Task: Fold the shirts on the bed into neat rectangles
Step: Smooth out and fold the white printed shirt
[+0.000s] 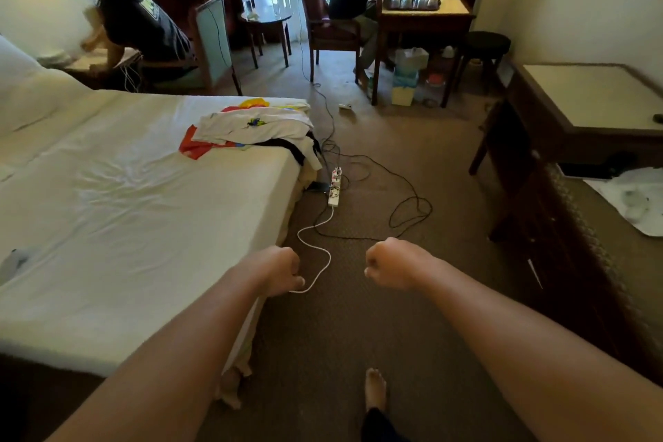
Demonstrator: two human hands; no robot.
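A loose pile of shirts [251, 129], mostly white with red, yellow and black pieces, lies at the far right corner of the bed [125, 208], partly hanging over its edge. Both my arms stretch forward over the carpet beside the bed. My left hand [280, 271] is curled into a fist near the bed's right edge and holds nothing. My right hand [393, 264] is also a fist with nothing in it, out over the floor. Both hands are well short of the pile.
A white power strip [334, 188] with black and white cables sprawls on the carpet by the bed corner. A dark dresser [538, 219] stands on the right. Two people sit at chairs and small tables at the far end. My bare foot [375, 389] is on the carpet.
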